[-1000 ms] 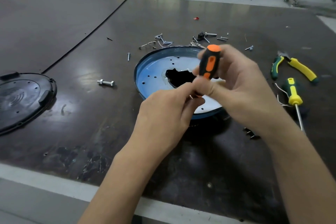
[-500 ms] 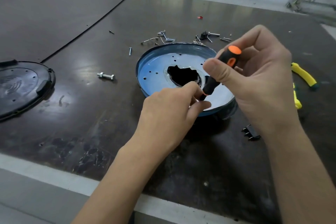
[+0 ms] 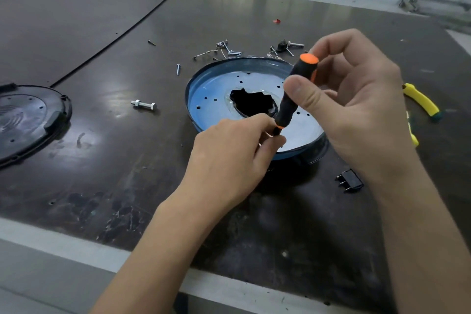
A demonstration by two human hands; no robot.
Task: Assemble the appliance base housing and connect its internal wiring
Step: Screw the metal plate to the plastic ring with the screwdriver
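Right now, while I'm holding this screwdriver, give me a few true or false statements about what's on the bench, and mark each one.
1. The right hand grips the orange-and-black screwdriver. True.
2. The black round cover sits on the blue plate. False: the black round cover lies on the table, apart, far left of the blue plate.
3. The blue plate has a jagged hole in its middle. True.
4. The bolt lies inside the blue plate. False: the bolt lies on the table, left of it.
5. The left hand pinches the screwdriver's lower end. True.
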